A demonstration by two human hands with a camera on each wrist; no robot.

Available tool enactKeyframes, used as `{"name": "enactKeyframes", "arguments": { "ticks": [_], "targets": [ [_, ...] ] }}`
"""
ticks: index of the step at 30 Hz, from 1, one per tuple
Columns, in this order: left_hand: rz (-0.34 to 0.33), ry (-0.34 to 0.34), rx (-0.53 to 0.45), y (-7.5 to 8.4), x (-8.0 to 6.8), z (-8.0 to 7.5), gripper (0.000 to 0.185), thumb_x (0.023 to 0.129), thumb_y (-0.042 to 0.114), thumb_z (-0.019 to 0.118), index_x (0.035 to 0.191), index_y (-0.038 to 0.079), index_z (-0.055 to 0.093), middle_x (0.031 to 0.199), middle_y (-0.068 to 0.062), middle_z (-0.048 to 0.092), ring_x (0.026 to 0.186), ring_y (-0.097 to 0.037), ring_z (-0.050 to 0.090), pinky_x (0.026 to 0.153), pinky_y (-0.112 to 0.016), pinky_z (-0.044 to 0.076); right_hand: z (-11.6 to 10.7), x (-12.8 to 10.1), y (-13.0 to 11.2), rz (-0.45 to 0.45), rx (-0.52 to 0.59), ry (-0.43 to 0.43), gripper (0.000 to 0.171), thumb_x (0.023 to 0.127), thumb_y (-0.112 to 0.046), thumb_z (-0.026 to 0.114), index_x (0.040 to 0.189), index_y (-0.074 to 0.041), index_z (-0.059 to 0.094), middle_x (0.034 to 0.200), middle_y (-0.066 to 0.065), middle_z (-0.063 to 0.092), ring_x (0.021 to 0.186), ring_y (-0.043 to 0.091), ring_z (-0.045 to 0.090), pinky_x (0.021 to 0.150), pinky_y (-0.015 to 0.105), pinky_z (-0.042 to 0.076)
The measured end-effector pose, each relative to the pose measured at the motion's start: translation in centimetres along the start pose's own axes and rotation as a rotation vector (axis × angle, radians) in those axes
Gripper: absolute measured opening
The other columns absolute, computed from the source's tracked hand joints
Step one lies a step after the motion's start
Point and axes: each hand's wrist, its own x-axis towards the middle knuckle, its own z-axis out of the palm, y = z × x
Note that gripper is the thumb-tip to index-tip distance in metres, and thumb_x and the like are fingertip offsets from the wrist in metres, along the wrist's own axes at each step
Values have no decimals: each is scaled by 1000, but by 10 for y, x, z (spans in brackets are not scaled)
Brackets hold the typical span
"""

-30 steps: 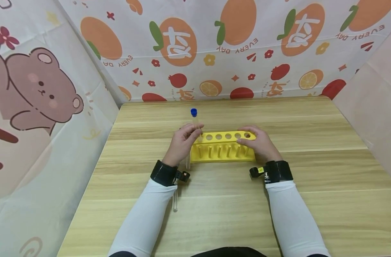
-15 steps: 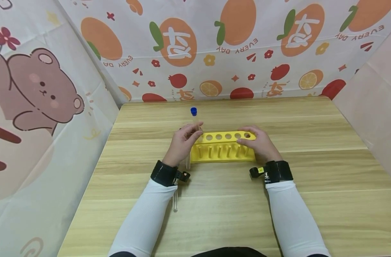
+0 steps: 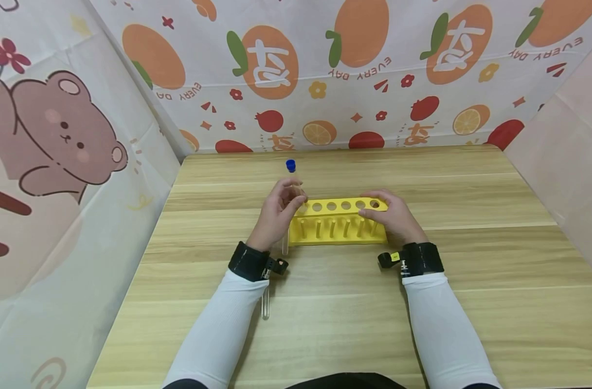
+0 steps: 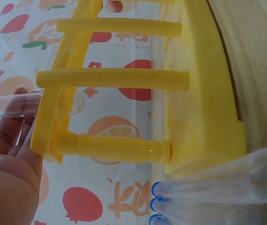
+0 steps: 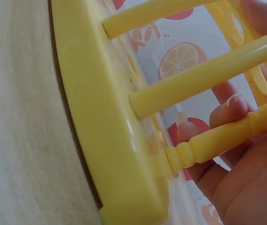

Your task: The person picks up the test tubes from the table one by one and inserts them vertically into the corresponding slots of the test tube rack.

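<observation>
Near mid-table, yellow tube rack [image 3: 338,221] gripped at its right end by right hand [image 3: 392,216]. At rack's left end, left hand [image 3: 276,213] pinching blue-capped test tube [image 3: 293,175] upright above end hole. Wooden table [image 3: 471,302] bare toward near edge.

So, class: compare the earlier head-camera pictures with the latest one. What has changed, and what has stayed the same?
The left hand has lifted the blue-capped test tube slightly higher and further back at the left end of the yellow rack, still pinching it. The right hand still holds the rack's right end. The rack and the spare tube lying on the table have not moved.
</observation>
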Motion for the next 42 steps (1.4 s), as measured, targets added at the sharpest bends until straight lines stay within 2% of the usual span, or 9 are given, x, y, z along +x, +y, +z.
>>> {"name": "enactKeyframes", "arguments": {
  "ticks": [4,12,22,29,37,40,42],
  "targets": [
    [-16,-12,-9,-1,0,-1,29,101,11,53,130,7,50,106,-21,62,95,-42,58,79,-36,51,0,0,-1,-8,6,3,60,79,-52,78,130,-24,62,146,1,48,133,32,46,105,54,43],
    [-52,-12,-31,2,-1,-1,29,101,14,55,129,6,53,109,-16,62,100,-38,58,79,-22,49,0,0,-1,-13,3,3,59,80,-51,77,131,-24,62,146,1,48,132,32,46,105,54,43],
    [-58,-16,-48,2,-1,-1,30,100,10,56,128,3,55,112,-14,62,98,-17,58,83,-21,52,-1,0,-1,-8,12,0,60,79,-52,78,130,-24,62,146,1,49,133,32,46,104,53,44],
    [-103,-13,-40,1,-2,-1,29,99,9,58,128,2,57,120,-16,61,104,-21,59,88,-23,53,-1,-1,0,-5,8,-9,61,80,-52,77,130,-24,61,146,1,48,133,32,46,105,53,44],
    [-115,8,-21,-26,3,1,28,97,13,62,125,7,61,120,-7,65,107,-19,60,90,-24,54,-1,-1,-1,-2,7,-6,62,79,-54,77,131,-23,62,147,2,47,134,32,46,105,53,44],
    [-140,5,-20,-24,3,1,30,97,11,62,126,4,60,121,-7,65,108,-20,61,91,-25,54,0,-1,-1,1,6,-8,62,79,-54,77,131,-22,62,147,3,47,134,33,45,105,54,43],
    [-160,1,-18,-17,2,1,31,97,8,61,127,2,59,122,-10,64,108,-21,60,92,-24,53,0,-2,-1,3,6,-9,63,79,-54,77,131,-22,62,147,3,47,134,33,45,105,55,42]
  ]
}}
